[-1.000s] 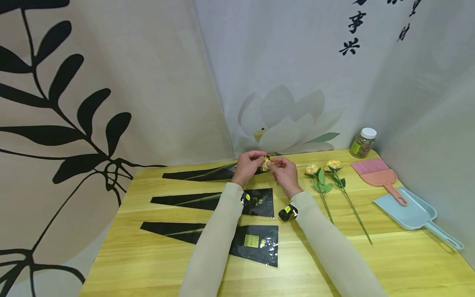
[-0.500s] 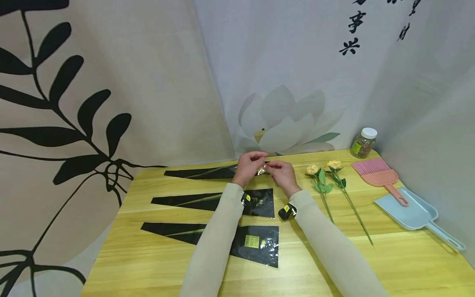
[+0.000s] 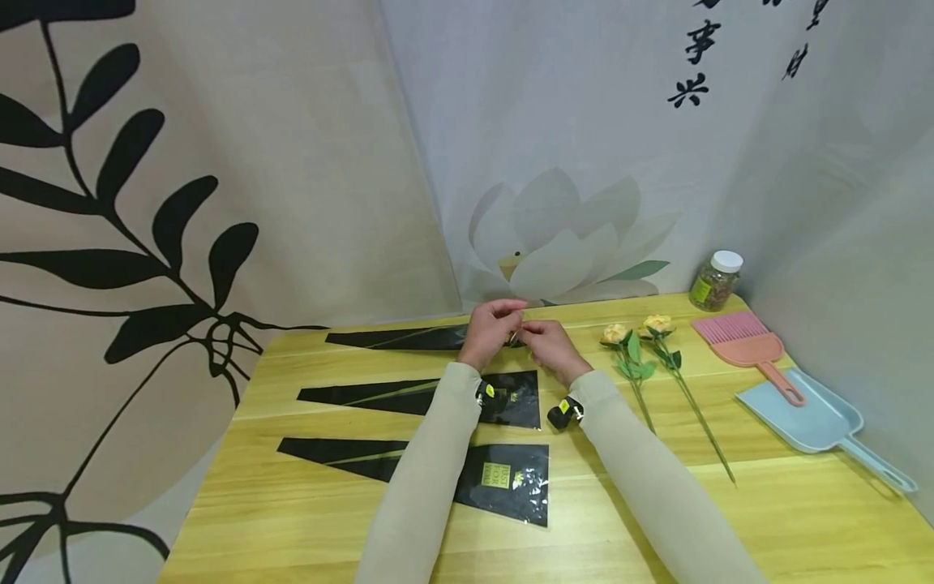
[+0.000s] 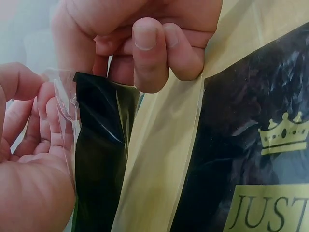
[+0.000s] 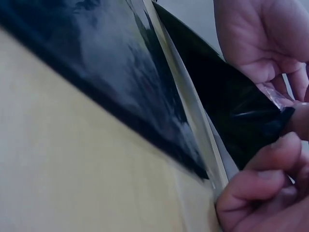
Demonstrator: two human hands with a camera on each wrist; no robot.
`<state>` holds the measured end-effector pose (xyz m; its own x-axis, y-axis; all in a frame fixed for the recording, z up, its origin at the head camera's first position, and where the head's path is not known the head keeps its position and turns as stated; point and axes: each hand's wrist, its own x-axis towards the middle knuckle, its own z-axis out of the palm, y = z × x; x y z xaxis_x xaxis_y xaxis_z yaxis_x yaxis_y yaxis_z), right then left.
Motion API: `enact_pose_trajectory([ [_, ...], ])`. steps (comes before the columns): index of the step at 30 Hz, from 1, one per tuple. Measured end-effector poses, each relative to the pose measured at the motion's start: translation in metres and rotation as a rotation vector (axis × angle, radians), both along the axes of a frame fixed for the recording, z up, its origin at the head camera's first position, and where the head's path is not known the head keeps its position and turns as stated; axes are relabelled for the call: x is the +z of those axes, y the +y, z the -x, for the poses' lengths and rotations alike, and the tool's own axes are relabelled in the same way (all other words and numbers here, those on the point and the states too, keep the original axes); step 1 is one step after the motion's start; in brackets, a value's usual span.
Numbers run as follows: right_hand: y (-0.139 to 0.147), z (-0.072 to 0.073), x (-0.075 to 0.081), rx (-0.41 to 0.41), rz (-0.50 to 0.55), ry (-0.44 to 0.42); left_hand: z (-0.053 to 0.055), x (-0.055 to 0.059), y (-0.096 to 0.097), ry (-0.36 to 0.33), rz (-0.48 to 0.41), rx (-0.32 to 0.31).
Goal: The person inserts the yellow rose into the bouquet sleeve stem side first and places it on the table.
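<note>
Three tapered black flower sleeves lie in a row across the table in the head view. At the far sleeve (image 3: 397, 337), both hands meet over its wide end. My left hand (image 3: 487, 332) pinches the clear film edge of its mouth, as the left wrist view shows. Close beside it, my right hand (image 3: 552, 347) pinches the black film (image 4: 104, 145) at the same mouth, its fingers curled. The two layers look partly apart. The middle sleeve (image 3: 379, 394) and the near sleeve (image 3: 503, 495), with a gold crown and label, lie flat, partly covered by the left forearm.
Two yellow artificial roses (image 3: 614, 334) with green stems lie right of the hands. Further right are a pink brush (image 3: 747, 349) and a blue dustpan (image 3: 803, 414). A white-lidded jar (image 3: 715, 281) stands at the back corner, against the cloth backdrop (image 3: 584, 122).
My right hand has shifted slightly left, closer to my left hand. The gold print between the fingers has gone mostly out of sight, and the far sleeve has slid slightly right.
</note>
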<state>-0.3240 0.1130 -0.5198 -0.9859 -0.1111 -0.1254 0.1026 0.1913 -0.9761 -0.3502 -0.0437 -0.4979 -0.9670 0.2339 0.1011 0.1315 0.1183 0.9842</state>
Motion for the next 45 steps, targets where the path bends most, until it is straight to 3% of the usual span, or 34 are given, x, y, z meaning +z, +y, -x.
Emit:
enact_pose_trajectory([
  [7,0.001,-0.001,0.0,-0.024,0.001,0.013,0.001,0.001,-0.001,-0.026,-0.006,-0.001],
  [11,0.002,-0.001,0.003,-0.06,-0.001,0.024,0.001,0.002,0.0,-0.004,0.003,0.021],
  [20,0.007,-0.004,0.01,-0.105,0.041,0.053,0.001,0.0,0.012,0.069,0.183,0.16],
  [27,0.012,-0.004,0.012,-0.134,0.036,0.047,-0.001,0.006,0.01,0.114,0.209,0.13],
  [31,0.016,-0.003,0.013,-0.128,0.022,0.039,0.002,0.013,-0.006,0.114,0.231,0.125],
  [37,0.019,0.0,0.014,-0.151,0.007,0.033,0.004,0.02,-0.052,0.094,0.343,0.105],
  [45,0.016,0.006,0.015,-0.163,-0.064,-0.013,0.006,0.012,-0.113,0.041,0.579,0.041],
])
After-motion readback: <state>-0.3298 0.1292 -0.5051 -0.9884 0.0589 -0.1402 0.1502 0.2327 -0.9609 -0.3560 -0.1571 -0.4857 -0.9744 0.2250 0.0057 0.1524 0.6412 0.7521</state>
